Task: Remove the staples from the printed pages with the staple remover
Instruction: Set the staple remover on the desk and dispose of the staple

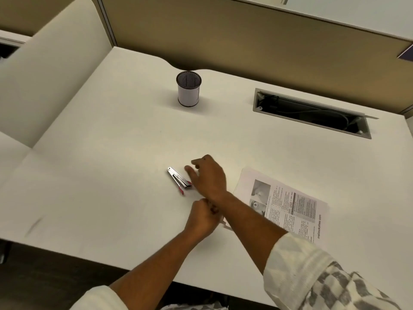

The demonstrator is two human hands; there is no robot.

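A silver staple remover (178, 179) with red tips lies on the white desk (111, 175), slightly left of centre. My right hand (207, 177) hovers just right of it, fingers stretched toward it and blurred, holding nothing. The printed pages (290, 204) lie flat to the right, partly under my right forearm. My left hand (202, 218) sits below the right wrist with its fingers curled tight at the pages' near-left corner (226, 225), seemingly pinching it. The forearm hides the contact.
A white mesh-topped pen cup (188, 89) stands at the back of the desk. An open cable hatch (312, 113) is sunk into the desk at the back right. A partition wall (223, 34) closes the far side, and a cream panel (55, 74) stands at left.
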